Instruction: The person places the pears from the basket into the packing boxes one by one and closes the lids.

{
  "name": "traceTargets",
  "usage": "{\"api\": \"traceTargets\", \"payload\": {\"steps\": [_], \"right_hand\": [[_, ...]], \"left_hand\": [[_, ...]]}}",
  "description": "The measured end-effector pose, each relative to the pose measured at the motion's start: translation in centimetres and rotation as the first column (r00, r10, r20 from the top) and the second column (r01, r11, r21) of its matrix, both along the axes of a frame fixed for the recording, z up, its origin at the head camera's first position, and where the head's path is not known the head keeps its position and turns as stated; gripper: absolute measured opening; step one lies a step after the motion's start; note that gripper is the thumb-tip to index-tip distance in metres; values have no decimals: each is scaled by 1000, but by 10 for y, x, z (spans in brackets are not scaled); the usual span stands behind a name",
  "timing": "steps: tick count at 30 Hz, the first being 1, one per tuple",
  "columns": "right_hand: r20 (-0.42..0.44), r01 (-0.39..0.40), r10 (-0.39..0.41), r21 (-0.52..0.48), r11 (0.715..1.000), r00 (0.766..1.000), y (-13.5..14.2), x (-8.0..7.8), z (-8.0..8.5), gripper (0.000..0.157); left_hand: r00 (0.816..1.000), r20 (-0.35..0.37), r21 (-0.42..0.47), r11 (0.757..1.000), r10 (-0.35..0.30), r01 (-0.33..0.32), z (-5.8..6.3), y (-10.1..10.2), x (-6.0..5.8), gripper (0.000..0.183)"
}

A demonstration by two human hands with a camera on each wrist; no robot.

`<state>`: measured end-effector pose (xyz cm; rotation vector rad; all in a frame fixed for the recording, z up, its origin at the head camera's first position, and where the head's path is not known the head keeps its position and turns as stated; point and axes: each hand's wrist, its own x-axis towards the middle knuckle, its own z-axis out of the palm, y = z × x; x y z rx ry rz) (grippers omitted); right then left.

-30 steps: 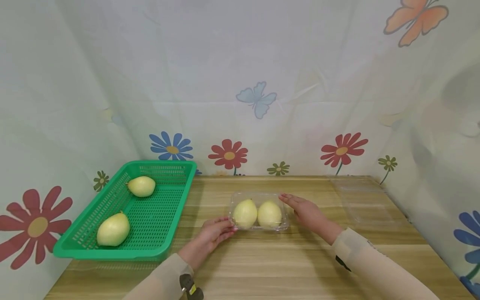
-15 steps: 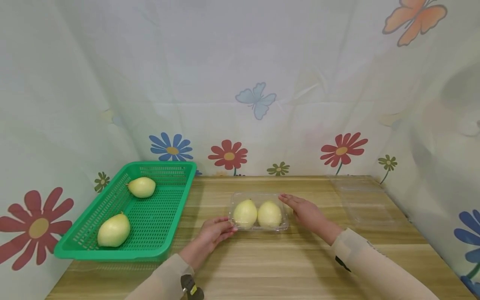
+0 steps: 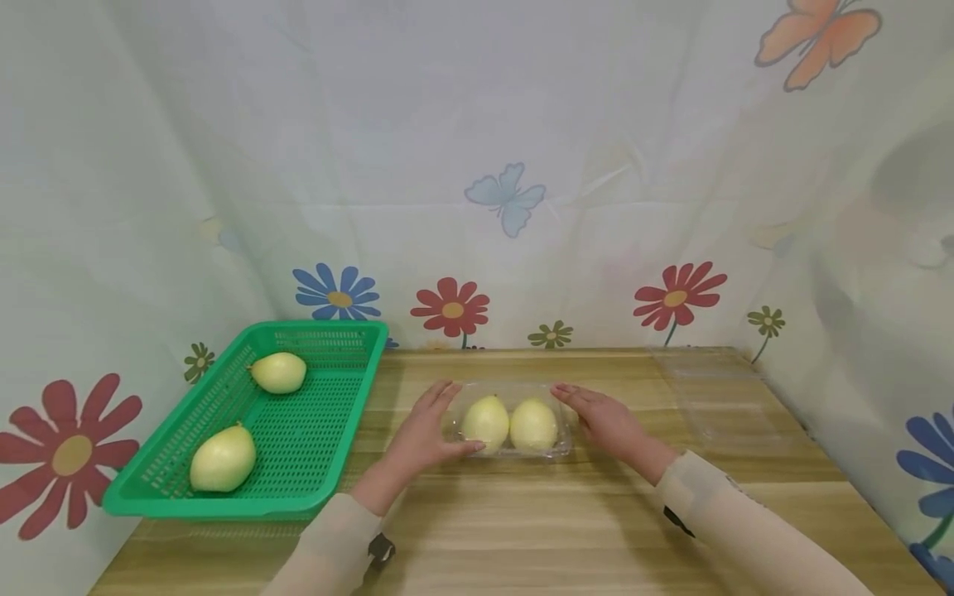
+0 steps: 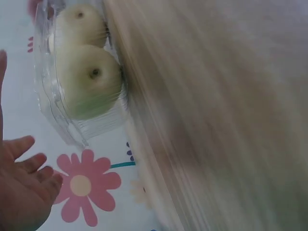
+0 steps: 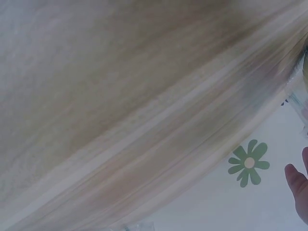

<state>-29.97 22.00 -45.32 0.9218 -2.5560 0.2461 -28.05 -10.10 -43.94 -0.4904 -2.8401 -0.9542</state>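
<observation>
Now the left hand [image 3: 417, 439] is spread, nothing gripped; just rightward, between both hands and clearly nearer neither, the box [image 3: 514, 391] is set, long axis running hand to hand, pears [image 3: 486, 424] enclosed; beyond, the right hand [image 3: 609, 426] is held straight-fingered, nothing gripped.

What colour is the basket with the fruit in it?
The basket is bright green; the head view shows it best.

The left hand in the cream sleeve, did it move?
Yes: the left hand moved forward, its fingers now near the far-left corner of the clear rectangular plastic box.
</observation>
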Motion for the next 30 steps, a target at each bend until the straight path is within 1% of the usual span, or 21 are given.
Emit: {"api": "traceTargets", "payload": {"steps": [2,5,9,11,13,15,17,18,19,20,21,23,24,26,27,28,29,30], "right_hand": [[1,0,0,0,1000,1000,0,0,0,54],[17,7,-7,3,1000,1000,1,0,0,54],[57,19,-20,14,1000,998,0,0,1,55],[87,27,-27,1,1000,996,-1,0,4,56],[128,43,-38,-37,998,991,-3,0,9,53],[193,78,-56,-107,991,980,-6,3,16,48],[286,132,-69,-207,969,956,-9,8,23,40],[343,175,-78,-259,950,936,-10,12,26,38],[402,223,-86,-308,925,911,-12,16,29,37],[469,280,-88,-358,891,879,-13,21,31,37],[536,332,-74,-404,853,841,-14,25,32,38],[667,444,-16,-478,758,745,-15,36,33,43],[725,503,24,-501,704,689,-15,41,32,45],[803,593,140,-533,603,579,-14,50,28,47],[825,625,205,-539,565,527,-13,54,24,46],[837,654,264,-542,528,480,-12,57,20,43],[841,673,319,-541,505,437,-11,59,16,41],[838,686,369,-542,485,401,-10,61,12,38]], "left_hand": [[999,3,-59,997,-48,48,0,0,-3,105],[995,28,-105,989,-99,102,-2,1,-9,107],[989,65,-131,981,-135,143,-3,0,-13,109],[986,74,-141,977,-148,157,-3,-1,-14,110],[985,74,-153,974,-157,167,-2,-2,-14,111],[984,74,-166,971,-161,172,-2,-2,-15,112],[984,73,-179,969,-162,172,-2,-3,-15,112],[984,71,-184,968,-161,172,-2,-3,-15,113],[985,68,-184,968,-161,171,-2,-4,-15,113],[985,68,-183,968,-160,170,-2,-4,-15,114],[985,66,-182,969,-160,169,-2,-4,-16,114],[985,64,-181,968,-161,171,-3,-3,-16,115],[985,66,-180,969,-162,171,-3,-3,-17,115],[984,70,-181,968,-162,173,-3,-2,-16,115],[984,72,-180,969,-162,172,-3,-2,-16,115],[984,71,-178,969,-163,173,-4,-1,-16,115],[984,73,-176,969,-162,173,-4,-1,-16,115],[984,71,-172,970,-162,172,-4,-1,-16,114]]}}
